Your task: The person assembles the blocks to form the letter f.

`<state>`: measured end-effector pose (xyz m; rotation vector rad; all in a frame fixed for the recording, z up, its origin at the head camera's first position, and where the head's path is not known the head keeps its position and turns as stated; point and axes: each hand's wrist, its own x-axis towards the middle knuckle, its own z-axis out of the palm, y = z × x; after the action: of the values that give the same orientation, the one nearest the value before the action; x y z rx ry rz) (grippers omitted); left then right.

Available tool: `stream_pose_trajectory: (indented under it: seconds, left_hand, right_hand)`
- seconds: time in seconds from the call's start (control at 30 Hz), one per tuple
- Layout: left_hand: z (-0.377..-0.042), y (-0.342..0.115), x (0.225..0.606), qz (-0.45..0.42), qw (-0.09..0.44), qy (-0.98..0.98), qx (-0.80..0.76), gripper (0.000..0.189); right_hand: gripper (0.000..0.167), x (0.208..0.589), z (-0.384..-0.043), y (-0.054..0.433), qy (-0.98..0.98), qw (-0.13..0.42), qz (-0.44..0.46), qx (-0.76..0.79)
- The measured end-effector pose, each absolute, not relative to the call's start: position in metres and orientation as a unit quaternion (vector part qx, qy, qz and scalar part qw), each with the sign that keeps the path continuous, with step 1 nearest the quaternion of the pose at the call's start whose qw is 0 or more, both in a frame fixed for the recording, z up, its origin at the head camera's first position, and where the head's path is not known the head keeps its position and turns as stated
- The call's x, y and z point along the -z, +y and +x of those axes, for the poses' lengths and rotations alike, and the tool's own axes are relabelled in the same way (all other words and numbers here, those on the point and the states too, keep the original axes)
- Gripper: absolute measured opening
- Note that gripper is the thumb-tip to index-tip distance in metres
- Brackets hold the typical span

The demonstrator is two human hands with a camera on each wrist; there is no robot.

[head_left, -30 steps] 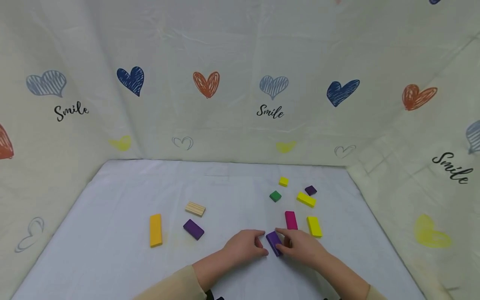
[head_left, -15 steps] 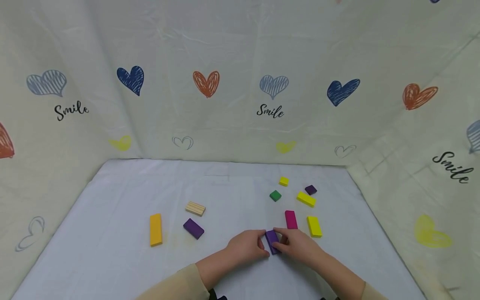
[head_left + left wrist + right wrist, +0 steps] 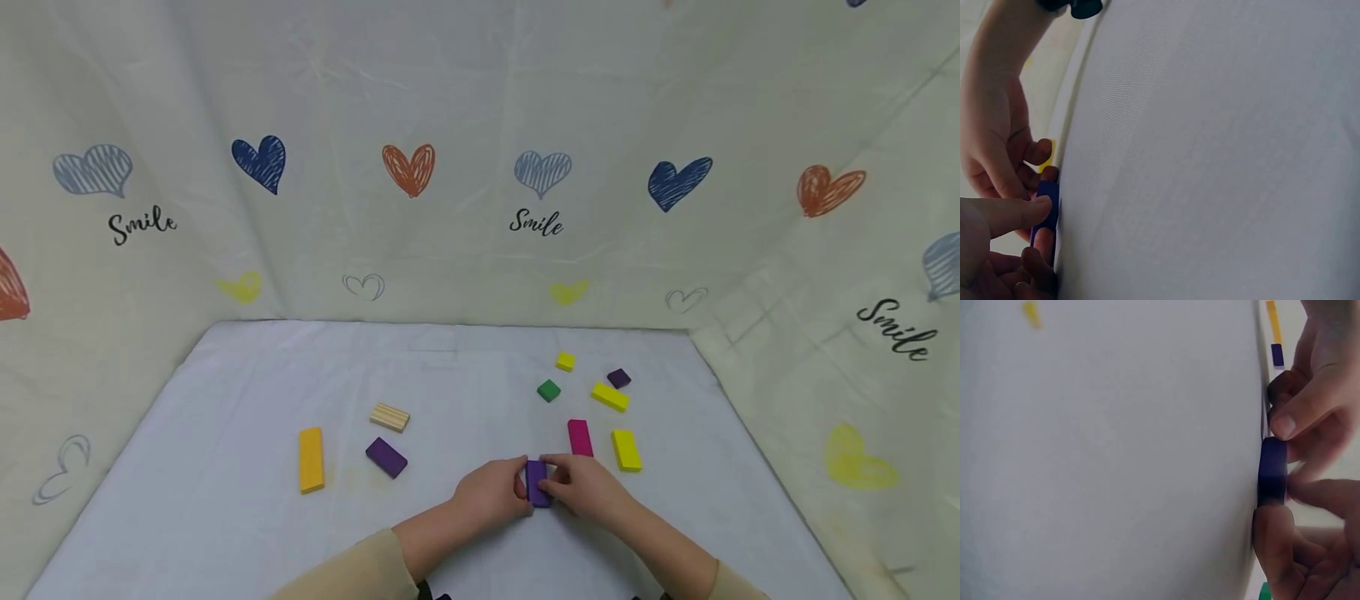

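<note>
Both hands meet at a purple wooden block (image 3: 537,483) near the front of the table in the head view. My left hand (image 3: 491,493) is at its left side, index finger at the far corner and thumb at the near one. From the right, my right hand (image 3: 588,487) pinches it, index finger at the far end and thumb on the near part. In the left wrist view, the left thumb (image 3: 1038,209) lies across the block. The right wrist view shows the purple block (image 3: 1272,472) between the fingers of both hands. A pink block (image 3: 580,437) lies just beyond the right hand, partly covered.
On the right lie yellow blocks (image 3: 626,451), a green one (image 3: 549,391) and a small dark purple one (image 3: 618,378). Leftward are an orange block (image 3: 311,460), another purple block (image 3: 386,457) and a striped bare-wood piece (image 3: 390,417). A printed cloth (image 3: 465,250) hangs behind.
The purple block has shifted a little left and turned from slanted to nearly straight. My right hand has moved left with it, and the left hand has come up against its left side.
</note>
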<state>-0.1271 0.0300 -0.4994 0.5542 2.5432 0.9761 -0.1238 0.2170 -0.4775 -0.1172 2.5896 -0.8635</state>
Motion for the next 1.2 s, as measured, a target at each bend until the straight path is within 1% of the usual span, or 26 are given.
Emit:
stream_pose_trajectory:
  seconds: [0.33,0.5,0.77,1.2]
  left_hand:
    - [-0.127,0.025,0.503,0.188,0.187,0.899,-0.349,0.07]
    - [-0.127,0.019,0.503,0.186,0.179,0.902,-0.345,0.068]
    - [-0.13,0.002,0.502,0.188,0.154,0.907,-0.344,0.069]
    - [-0.13,-0.028,0.5,0.166,0.156,0.91,-0.347,0.071]
  right_hand:
    - [0.043,0.476,-0.125,0.211,0.92,0.214,-0.046,0.327]
    - [0.042,0.473,-0.128,0.206,0.919,0.21,-0.058,0.328]
    - [0.044,0.472,-0.137,0.192,0.916,0.214,-0.074,0.332]
    - [0.045,0.469,-0.143,0.161,0.912,0.216,-0.111,0.329]
